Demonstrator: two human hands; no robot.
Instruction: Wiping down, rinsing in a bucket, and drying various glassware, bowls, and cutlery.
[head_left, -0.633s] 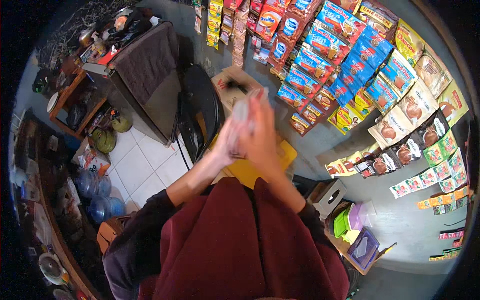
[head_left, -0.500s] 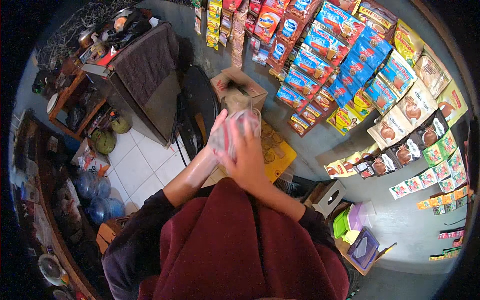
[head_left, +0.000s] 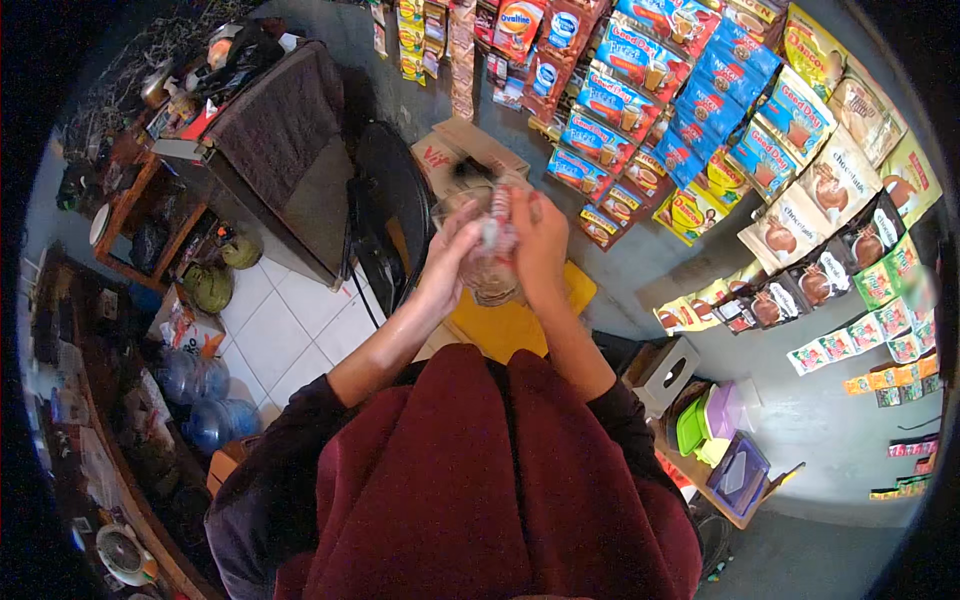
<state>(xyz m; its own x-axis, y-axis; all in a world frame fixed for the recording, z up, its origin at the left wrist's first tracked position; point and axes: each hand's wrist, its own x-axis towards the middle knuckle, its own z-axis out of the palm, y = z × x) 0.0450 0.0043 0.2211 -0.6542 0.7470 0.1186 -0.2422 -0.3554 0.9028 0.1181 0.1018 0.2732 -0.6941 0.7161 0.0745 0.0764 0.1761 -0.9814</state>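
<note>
Both hands are raised together in front of me, slightly blurred. My left hand is closed around the side of a clear drinking glass, whose outline is partly hidden by fingers and cloth. My right hand grips a red-and-white striped cloth pressed against the glass. Beneath the hands lies a yellow board or tray. Just beyond them stands an open cardboard box with something dark at its opening.
Rows of drink sachets hang on the right wall. A cloth-draped cabinet stands at the left, beside white floor tiles and blue water jugs. Colourful plastic containers sit at the lower right.
The hands have turned with the glass and cloth. My right hand has shifted right, off the front of the cloth, and more of the glass shows. My view has tilted a little.
</note>
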